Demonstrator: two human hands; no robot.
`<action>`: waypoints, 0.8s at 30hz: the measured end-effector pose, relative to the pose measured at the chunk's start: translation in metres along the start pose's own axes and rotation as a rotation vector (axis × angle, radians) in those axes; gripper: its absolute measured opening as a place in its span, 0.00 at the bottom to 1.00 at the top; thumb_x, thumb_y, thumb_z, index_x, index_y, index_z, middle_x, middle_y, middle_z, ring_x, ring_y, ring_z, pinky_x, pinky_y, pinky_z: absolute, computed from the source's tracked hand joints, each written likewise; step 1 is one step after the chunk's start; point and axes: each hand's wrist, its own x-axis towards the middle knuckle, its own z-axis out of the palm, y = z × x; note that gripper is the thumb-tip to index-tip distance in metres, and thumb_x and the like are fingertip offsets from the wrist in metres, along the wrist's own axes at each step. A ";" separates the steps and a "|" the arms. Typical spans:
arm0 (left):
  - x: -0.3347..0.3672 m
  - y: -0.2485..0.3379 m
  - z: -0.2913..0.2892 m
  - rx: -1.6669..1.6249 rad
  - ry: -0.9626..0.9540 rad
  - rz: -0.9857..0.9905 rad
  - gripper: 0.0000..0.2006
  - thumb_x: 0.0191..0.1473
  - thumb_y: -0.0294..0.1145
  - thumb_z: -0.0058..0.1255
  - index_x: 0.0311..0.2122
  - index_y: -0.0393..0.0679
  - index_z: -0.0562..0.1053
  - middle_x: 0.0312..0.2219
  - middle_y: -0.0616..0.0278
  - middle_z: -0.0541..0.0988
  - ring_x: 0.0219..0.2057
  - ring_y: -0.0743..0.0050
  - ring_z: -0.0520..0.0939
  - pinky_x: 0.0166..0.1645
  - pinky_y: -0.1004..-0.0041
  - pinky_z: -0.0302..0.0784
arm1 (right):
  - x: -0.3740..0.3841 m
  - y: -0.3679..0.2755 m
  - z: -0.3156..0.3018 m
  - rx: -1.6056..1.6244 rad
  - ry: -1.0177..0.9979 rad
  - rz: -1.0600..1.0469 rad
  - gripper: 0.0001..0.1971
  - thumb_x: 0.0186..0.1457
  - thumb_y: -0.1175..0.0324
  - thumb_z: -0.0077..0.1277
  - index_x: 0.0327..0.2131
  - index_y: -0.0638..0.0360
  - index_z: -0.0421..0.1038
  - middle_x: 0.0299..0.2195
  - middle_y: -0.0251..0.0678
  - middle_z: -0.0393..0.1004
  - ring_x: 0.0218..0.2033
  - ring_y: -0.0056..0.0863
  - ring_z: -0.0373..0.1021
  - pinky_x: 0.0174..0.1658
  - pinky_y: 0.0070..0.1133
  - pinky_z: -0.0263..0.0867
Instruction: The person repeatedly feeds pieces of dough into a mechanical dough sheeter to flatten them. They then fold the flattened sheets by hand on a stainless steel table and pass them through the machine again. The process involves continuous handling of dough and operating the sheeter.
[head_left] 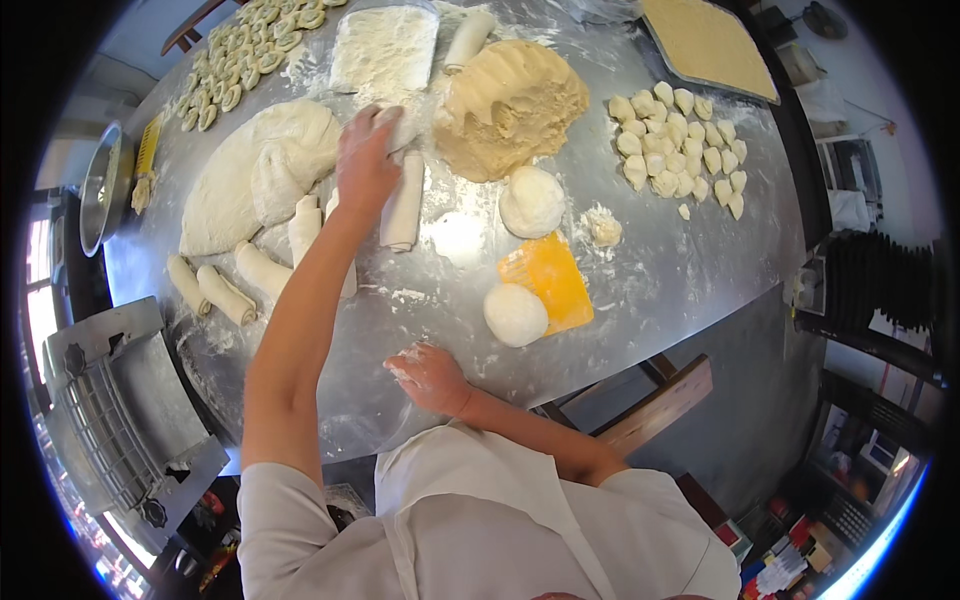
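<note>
My left hand [368,155] reaches to the far middle of the steel table [385,325], its fingers closed around a pale dough roll [403,130]. Just nearer lies another dough roll [402,205], and to the left a large slab of white dough [255,175]. Close to the table's front edge, my floury right hand [428,378] rests with its fingers curled in and nothing visible in them. A ball of dough [515,315] sits to its right against an orange scraper [552,285]. A second floured ball [532,202] is just beyond the scraper.
Behind stand a big tan dough mass [510,105] and a flour tray [385,50]. Several small dough pieces [680,145] lie at right, below a tray of tan powder [710,45]. Shaped dough pieces [245,60] fill the far left; a metal roller machine [130,410] stands left.
</note>
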 end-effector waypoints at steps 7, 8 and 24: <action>-0.124 0.028 -0.110 -0.684 0.319 -0.550 0.26 0.56 0.24 0.62 0.60 0.38 0.71 0.56 0.54 0.73 0.58 0.63 0.73 0.61 0.67 0.70 | -0.004 -0.002 0.003 -0.048 0.004 0.037 0.15 0.48 0.75 0.57 0.42 0.57 0.77 0.36 0.41 0.78 0.40 0.43 0.74 0.46 0.37 0.71; -0.154 0.029 -0.124 -0.692 0.287 -0.586 0.27 0.57 0.25 0.62 0.61 0.38 0.70 0.57 0.54 0.72 0.58 0.65 0.73 0.61 0.67 0.70 | -0.003 -0.004 0.003 -0.053 0.022 0.051 0.15 0.48 0.75 0.57 0.42 0.57 0.77 0.37 0.41 0.78 0.40 0.44 0.74 0.46 0.37 0.71; -0.341 -0.015 -0.130 0.173 -0.408 -0.165 0.42 0.56 0.50 0.60 0.72 0.54 0.56 0.73 0.55 0.53 0.72 0.47 0.53 0.74 0.48 0.48 | 0.005 -0.033 0.044 -0.060 0.423 0.375 0.07 0.57 0.74 0.57 0.39 0.57 0.78 0.33 0.36 0.81 0.33 0.35 0.74 0.41 0.28 0.71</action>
